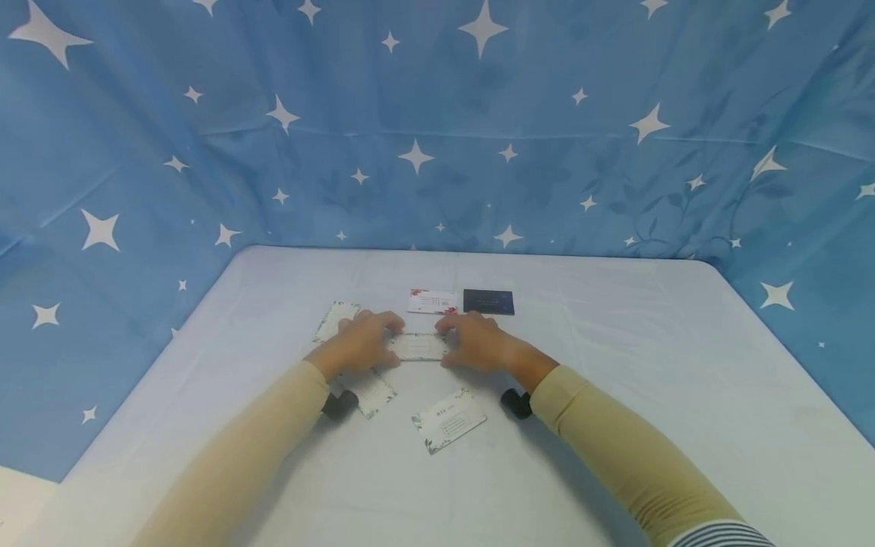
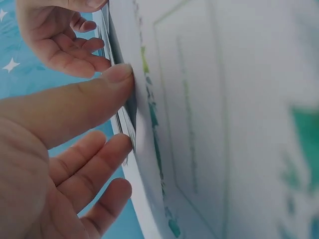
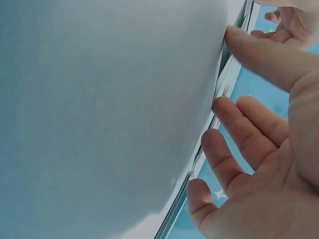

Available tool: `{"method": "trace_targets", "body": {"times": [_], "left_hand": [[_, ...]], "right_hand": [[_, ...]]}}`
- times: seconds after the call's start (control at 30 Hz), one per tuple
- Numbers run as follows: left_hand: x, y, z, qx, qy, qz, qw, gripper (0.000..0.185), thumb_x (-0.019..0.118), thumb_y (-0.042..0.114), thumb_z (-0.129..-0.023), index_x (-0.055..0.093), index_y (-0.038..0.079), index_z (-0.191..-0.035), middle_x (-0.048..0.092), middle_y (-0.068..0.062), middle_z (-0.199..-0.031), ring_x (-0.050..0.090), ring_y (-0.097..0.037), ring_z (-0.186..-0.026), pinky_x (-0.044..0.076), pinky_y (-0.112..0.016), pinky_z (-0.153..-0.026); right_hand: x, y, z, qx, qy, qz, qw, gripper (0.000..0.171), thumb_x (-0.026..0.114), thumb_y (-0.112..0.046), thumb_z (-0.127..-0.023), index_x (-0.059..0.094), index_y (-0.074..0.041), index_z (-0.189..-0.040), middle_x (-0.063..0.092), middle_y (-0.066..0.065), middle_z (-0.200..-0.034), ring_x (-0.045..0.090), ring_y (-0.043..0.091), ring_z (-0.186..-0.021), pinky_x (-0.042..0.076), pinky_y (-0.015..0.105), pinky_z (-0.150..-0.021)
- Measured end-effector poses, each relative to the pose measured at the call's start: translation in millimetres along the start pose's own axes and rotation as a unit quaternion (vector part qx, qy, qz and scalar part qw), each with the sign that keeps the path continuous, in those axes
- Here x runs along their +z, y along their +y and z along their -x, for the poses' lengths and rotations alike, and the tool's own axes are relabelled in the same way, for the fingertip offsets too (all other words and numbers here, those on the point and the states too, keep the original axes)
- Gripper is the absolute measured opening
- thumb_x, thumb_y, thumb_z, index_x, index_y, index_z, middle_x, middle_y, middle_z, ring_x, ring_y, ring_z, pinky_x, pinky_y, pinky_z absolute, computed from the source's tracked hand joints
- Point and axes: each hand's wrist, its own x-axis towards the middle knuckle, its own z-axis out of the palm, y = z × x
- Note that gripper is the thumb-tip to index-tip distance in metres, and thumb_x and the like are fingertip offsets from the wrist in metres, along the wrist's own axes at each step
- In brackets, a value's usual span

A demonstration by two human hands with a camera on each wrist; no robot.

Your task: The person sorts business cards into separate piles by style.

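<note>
A small stack of pale cards (image 1: pixel 418 347) sits at the middle of the white table (image 1: pixel 615 342), held between both hands. My left hand (image 1: pixel 379 342) grips its left end, thumb (image 2: pixel 99 92) above and fingers (image 2: pixel 107 157) below the layered edges of the stack (image 2: pixel 124 119). My right hand (image 1: pixel 454 342) grips the right end of the stack (image 3: pixel 223 82) the same way, thumb (image 3: pixel 259 52) and fingers (image 3: pixel 234 119) curled at the edge. Each wrist view shows the other hand at the far end.
Loose cards lie around the hands: a floral-edged card (image 1: pixel 336 319) at the left, one (image 1: pixel 372 391) under my left wrist, one (image 1: pixel 448 419) nearer me, a white card with red flowers (image 1: pixel 434 301) and a dark card (image 1: pixel 488 301) behind. Blue starred cloth (image 1: pixel 437 137) rings the table.
</note>
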Motion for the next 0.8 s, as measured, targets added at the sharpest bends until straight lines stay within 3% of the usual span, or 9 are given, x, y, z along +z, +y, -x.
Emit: {"method": "trace_targets", "body": {"times": [0.27, 0.57, 0.8], "left_hand": [[-1.3, -4.2, -0.8, 0.002, -0.021, 0.041, 0.9989, 0.067, 0.08, 0.021, -0.08, 0.052, 0.018, -0.141, 0.058, 0.0, -0.127, 0.047, -0.033, -0.116, 0.036, -0.054, -0.097], [-2.8, -5.3, 1.3, -0.027, -0.014, 0.016, 0.9994, 0.064, 0.081, 0.027, -0.082, 0.054, 0.022, -0.141, 0.053, -0.006, -0.134, 0.041, -0.038, -0.11, 0.035, -0.051, -0.091], [-9.8, -5.2, -0.8, -0.02, -0.016, 0.008, 0.9996, 0.06, 0.079, 0.028, -0.085, 0.054, 0.024, -0.14, 0.05, -0.008, -0.134, 0.04, -0.036, -0.108, 0.037, -0.048, -0.087]], "right_hand": [[4.9, -4.2, -3.6, 0.0, 0.0, -0.006, 1.0, 0.057, 0.079, -0.024, -0.086, 0.058, -0.011, -0.138, 0.062, 0.004, -0.13, 0.05, 0.026, -0.122, 0.033, 0.049, -0.106], [5.8, -6.2, -3.4, 0.018, -0.002, -0.018, 1.0, 0.057, 0.078, -0.021, -0.087, 0.057, -0.011, -0.139, 0.061, 0.005, -0.132, 0.048, 0.026, -0.122, 0.034, 0.047, -0.107], [-2.3, -4.3, -7.0, -0.01, 0.005, -0.018, 1.0, 0.056, 0.076, -0.02, -0.087, 0.057, -0.007, -0.138, 0.06, 0.008, -0.132, 0.049, 0.027, -0.121, 0.036, 0.044, -0.106]]}}
